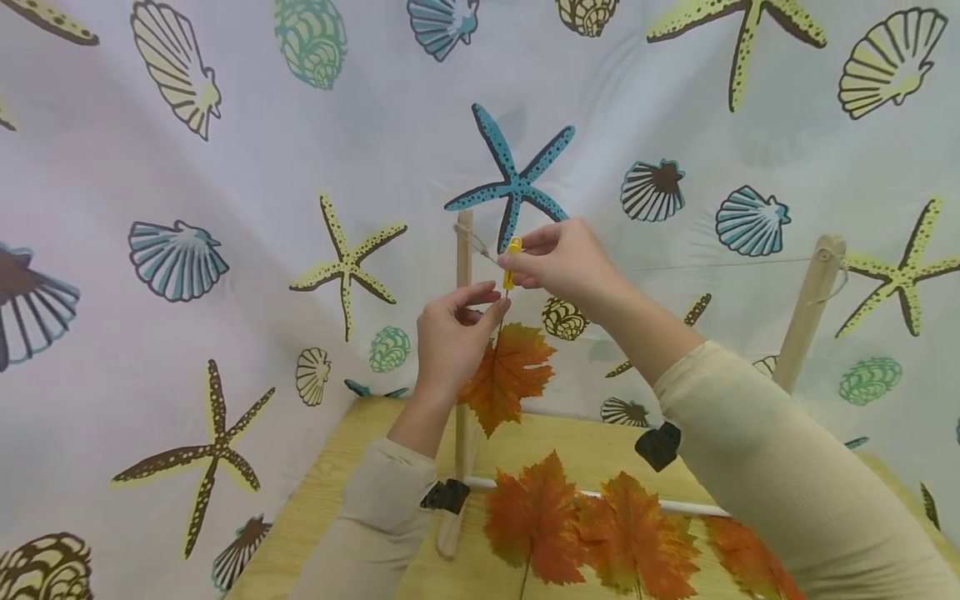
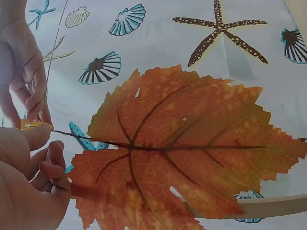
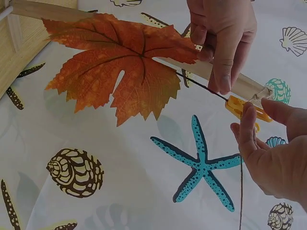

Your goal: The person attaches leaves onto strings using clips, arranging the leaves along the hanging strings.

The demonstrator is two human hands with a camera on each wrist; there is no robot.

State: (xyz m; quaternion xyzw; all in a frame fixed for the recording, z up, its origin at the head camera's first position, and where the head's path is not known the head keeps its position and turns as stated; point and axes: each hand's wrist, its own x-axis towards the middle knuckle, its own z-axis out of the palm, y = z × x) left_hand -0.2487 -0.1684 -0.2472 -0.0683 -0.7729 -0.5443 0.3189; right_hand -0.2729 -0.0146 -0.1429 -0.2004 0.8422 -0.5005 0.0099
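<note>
A yellow plastic clothespin [image 1: 513, 265] sits at the thin twine near the left wooden post. My right hand [image 1: 566, 258] pinches it between thumb and fingers. An orange maple leaf [image 1: 506, 375] hangs below, its dark stem [image 3: 204, 86] reaching up to the lower end of the clothespin. Just beneath, my left hand [image 1: 457, 333] has its thumb beside the stem, with a gap showing between thumb and index finger. The left wrist view shows the leaf [image 2: 192, 129] large beside the left hand [image 2: 29, 167]. Whether the clothespin's tips grip the twine cannot be seen clearly.
Twine [image 1: 720, 265] stretches to the right wooden post [image 1: 810, 308] from the left post [image 1: 462, 417]. A white rod [image 1: 690, 507] runs low between them. More maple leaves [image 1: 536, 521] lie on the wooden table [image 1: 315, 500]. A shell-and-starfish printed curtain [image 1: 247, 333] hangs behind.
</note>
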